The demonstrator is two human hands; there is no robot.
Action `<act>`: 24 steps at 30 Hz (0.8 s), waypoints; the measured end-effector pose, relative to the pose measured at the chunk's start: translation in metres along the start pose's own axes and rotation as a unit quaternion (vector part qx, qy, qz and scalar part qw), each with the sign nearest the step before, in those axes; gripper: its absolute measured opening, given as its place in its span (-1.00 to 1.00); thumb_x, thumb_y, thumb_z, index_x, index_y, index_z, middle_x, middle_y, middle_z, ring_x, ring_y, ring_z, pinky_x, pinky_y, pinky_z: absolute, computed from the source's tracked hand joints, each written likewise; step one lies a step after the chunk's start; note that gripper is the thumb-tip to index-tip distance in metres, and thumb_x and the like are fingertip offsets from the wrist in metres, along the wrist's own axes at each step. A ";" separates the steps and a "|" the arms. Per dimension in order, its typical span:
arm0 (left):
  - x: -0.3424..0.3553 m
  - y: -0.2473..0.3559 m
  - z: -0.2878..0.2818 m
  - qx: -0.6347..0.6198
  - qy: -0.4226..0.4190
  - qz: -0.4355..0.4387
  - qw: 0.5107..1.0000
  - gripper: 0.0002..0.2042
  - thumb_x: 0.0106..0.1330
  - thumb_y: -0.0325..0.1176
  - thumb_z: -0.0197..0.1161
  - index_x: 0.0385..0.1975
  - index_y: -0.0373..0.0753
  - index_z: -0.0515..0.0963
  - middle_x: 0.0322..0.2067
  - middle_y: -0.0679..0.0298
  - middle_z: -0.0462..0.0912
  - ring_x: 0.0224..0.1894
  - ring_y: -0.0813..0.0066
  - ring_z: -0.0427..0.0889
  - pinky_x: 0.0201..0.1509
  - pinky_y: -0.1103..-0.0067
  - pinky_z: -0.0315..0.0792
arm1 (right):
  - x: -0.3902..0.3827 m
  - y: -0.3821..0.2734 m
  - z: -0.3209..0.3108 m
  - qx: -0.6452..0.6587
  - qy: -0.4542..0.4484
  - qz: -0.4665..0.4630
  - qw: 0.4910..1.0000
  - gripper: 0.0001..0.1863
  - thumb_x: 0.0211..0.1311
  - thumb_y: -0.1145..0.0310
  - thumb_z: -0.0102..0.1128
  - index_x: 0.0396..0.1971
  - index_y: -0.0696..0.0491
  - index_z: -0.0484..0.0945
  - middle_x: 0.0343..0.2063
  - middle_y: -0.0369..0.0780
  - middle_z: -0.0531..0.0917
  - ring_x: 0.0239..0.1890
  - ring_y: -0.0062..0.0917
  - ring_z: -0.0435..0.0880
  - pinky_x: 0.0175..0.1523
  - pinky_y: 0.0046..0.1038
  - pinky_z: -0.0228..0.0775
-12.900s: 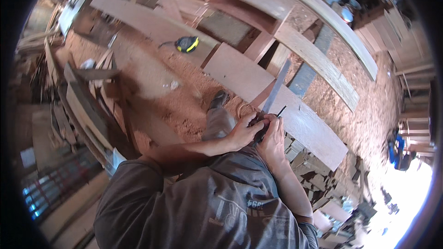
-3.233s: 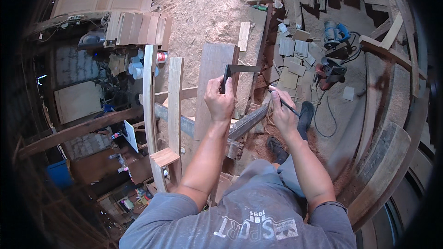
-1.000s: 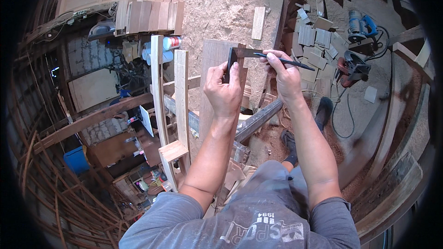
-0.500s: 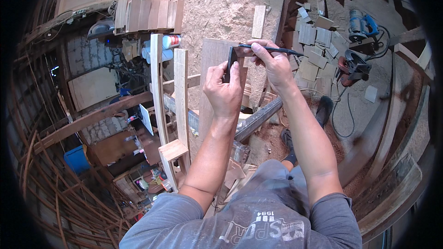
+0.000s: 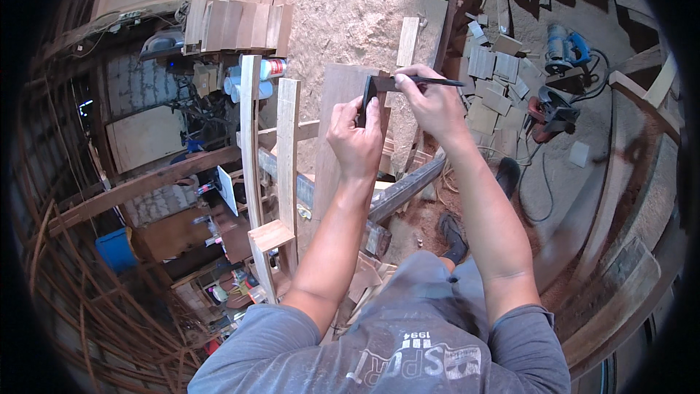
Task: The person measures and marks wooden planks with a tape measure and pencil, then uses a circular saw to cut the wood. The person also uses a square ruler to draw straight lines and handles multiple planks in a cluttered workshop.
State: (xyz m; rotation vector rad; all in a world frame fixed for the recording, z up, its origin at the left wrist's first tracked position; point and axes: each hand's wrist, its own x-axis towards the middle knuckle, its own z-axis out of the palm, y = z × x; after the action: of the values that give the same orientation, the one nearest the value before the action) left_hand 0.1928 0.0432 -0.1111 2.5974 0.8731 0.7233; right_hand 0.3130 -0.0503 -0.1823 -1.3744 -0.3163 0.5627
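My left hand (image 5: 354, 138) grips the upright stock of a black try square (image 5: 367, 98) on a long reddish-brown board (image 5: 339, 84). The square's blade reaches rightward across the top part of the board. Just right of it, my right hand (image 5: 430, 106) pinches a slim dark pencil-like tool (image 5: 448, 82), held nearly level along the blade. Whether its point touches the wood is too small to tell. The board rests over a dark beam (image 5: 405, 186), with two pale upright-looking slats (image 5: 288, 131) left of it.
Beyond lies a sawdust-covered surface (image 5: 343, 7). At right are scattered wood offcuts (image 5: 496, 66), a blue power tool (image 5: 565, 47), a red-and-black tool (image 5: 550, 113) with cords, and curved timbers (image 5: 620, 292). Stacked planks (image 5: 233, 25) and white cylindrical containers (image 5: 248, 76) stand at the left.
Since about three seconds ago my right hand has risen with the dark tool up to the square's blade. Over the last second it has shifted slightly leftward; my left hand stays on the square.
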 end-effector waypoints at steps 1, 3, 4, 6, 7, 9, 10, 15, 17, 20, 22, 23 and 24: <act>0.000 0.000 0.000 -0.001 0.000 0.005 1.000 -0.79 0.43 -0.37 0.53 -0.11 -0.37 0.77 -0.33 0.16 0.70 -0.33 0.38 0.69 -0.25 0.42 0.54 | 0.000 -0.012 0.002 -0.004 0.004 -0.030 1.000 -0.71 0.50 0.21 0.36 -0.01 0.12 0.78 -0.32 -0.11 0.86 -0.27 -0.41 0.85 -0.13 -0.36 0.64; 0.001 -0.004 0.000 -0.004 0.012 0.025 1.000 -0.82 0.41 -0.38 0.51 -0.12 -0.33 0.78 -0.35 0.12 0.71 -0.35 0.25 0.72 -0.27 0.37 0.56 | -0.004 -0.028 0.009 -0.012 0.008 -0.081 0.997 -0.71 0.48 0.21 0.36 -0.06 0.12 0.79 -0.37 -0.07 0.84 -0.30 -0.35 0.88 -0.17 -0.32 0.66; 0.001 -0.006 0.001 -0.008 0.014 0.035 0.999 -0.84 0.40 -0.38 0.51 -0.13 -0.31 0.78 -0.35 0.11 0.71 -0.36 0.19 0.74 -0.29 0.34 0.57 | -0.001 -0.028 0.008 -0.033 0.011 -0.073 0.997 -0.70 0.49 0.18 0.34 -0.06 0.11 0.79 -0.39 -0.08 0.85 -0.31 -0.37 0.89 -0.18 -0.33 0.67; 0.002 -0.007 -0.002 -0.015 0.003 0.032 0.999 -0.83 0.39 -0.37 0.51 -0.14 -0.31 0.79 -0.34 0.09 0.72 -0.34 0.15 0.75 -0.26 0.34 0.60 | -0.008 -0.035 0.005 0.054 0.015 -0.070 0.996 -0.68 0.52 0.17 0.33 -0.04 0.13 0.79 -0.32 -0.12 0.88 -0.24 -0.43 0.88 -0.11 -0.38 0.68; 0.001 -0.006 -0.007 -0.018 -0.001 0.031 0.999 -0.83 0.38 -0.36 0.51 -0.15 -0.30 0.80 -0.34 0.08 0.73 -0.34 0.12 0.76 -0.24 0.33 0.61 | -0.018 -0.038 0.004 0.070 0.034 -0.084 0.993 -0.67 0.54 0.17 0.32 -0.02 0.14 0.79 -0.30 -0.14 0.89 -0.22 -0.46 0.88 -0.08 -0.39 0.68; -0.009 -0.009 -0.021 -0.038 -0.017 0.020 0.999 -0.78 0.40 -0.33 0.53 -0.09 -0.33 0.80 -0.31 0.12 0.77 -0.33 0.30 0.74 -0.20 0.43 0.62 | -0.052 -0.052 -0.003 0.057 0.074 -0.043 0.995 -0.68 0.58 0.19 0.29 0.00 0.15 0.78 -0.25 -0.17 0.89 -0.18 -0.53 0.86 -0.06 -0.44 0.67; -0.020 -0.006 -0.032 -0.051 -0.027 0.017 0.998 -0.76 0.41 -0.32 0.55 -0.07 -0.34 0.80 -0.30 0.15 0.79 -0.33 0.39 0.73 -0.17 0.47 0.62 | -0.071 -0.049 -0.005 0.091 0.111 -0.002 0.990 -0.72 0.60 0.23 0.29 0.02 0.13 0.77 -0.24 -0.20 0.88 -0.16 -0.57 0.84 -0.05 -0.48 0.66; -0.106 -0.003 -0.134 -0.121 -0.073 -0.023 0.990 -0.76 0.43 -0.30 0.56 -0.09 -0.35 0.80 -0.28 0.28 0.81 -0.29 0.62 0.69 -0.17 0.58 0.57 | -0.192 -0.016 -0.016 0.165 0.211 0.003 0.963 -0.73 0.64 0.27 0.26 0.02 0.18 0.74 -0.28 -0.22 0.81 -0.34 -0.70 0.64 -0.18 -0.58 0.53; -0.154 -0.015 -0.187 -0.145 -0.089 -0.029 0.985 -0.77 0.44 -0.33 0.56 -0.09 -0.35 0.80 -0.28 0.30 0.80 -0.26 0.62 0.69 -0.14 0.59 0.57 | -0.256 -0.006 -0.007 0.157 0.236 0.011 0.959 -0.73 0.65 0.28 0.24 0.03 0.19 0.73 -0.27 -0.23 0.80 -0.33 -0.71 0.63 -0.17 -0.59 0.51; -0.227 -0.046 -0.262 -0.180 -0.099 -0.035 0.978 -0.81 0.46 -0.37 0.53 -0.08 -0.34 0.78 -0.26 0.35 0.75 -0.19 0.66 0.65 -0.08 0.64 0.52 | -0.340 0.007 0.016 0.159 0.245 0.010 0.956 -0.73 0.68 0.27 0.21 0.05 0.17 0.70 -0.25 -0.23 0.79 -0.29 -0.69 0.65 -0.14 -0.59 0.51; -0.278 -0.073 -0.300 -0.197 -0.094 -0.028 0.975 -0.84 0.46 -0.40 0.53 -0.10 -0.34 0.77 -0.27 0.38 0.71 -0.21 0.67 0.61 -0.11 0.65 0.48 | -0.391 0.014 0.042 0.149 0.244 0.013 0.958 -0.72 0.69 0.26 0.20 0.06 0.17 0.69 -0.26 -0.23 0.79 -0.30 -0.68 0.65 -0.14 -0.58 0.51; -0.303 -0.085 -0.314 -0.195 -0.098 -0.040 0.975 -0.84 0.46 -0.41 0.52 -0.10 -0.34 0.77 -0.28 0.38 0.70 -0.22 0.67 0.60 -0.13 0.65 0.47 | -0.414 0.016 0.054 0.144 0.245 0.014 0.959 -0.72 0.69 0.26 0.19 0.06 0.17 0.69 -0.26 -0.23 0.79 -0.30 -0.68 0.65 -0.14 -0.58 0.51; -0.328 -0.097 -0.327 -0.194 -0.102 -0.051 0.974 -0.85 0.46 -0.41 0.52 -0.10 -0.34 0.77 -0.28 0.39 0.69 -0.23 0.68 0.59 -0.14 0.65 0.46 | -0.437 0.024 0.066 0.139 0.229 0.033 0.963 -0.72 0.69 0.24 0.20 0.06 0.15 0.68 -0.26 -0.25 0.79 -0.32 -0.70 0.63 -0.14 -0.59 0.51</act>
State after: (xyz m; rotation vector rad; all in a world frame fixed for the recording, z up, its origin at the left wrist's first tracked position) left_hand -0.2591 -0.0476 -0.0019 2.2153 0.7151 0.5240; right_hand -0.0884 -0.2326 -0.1456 -1.2019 0.1796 0.3128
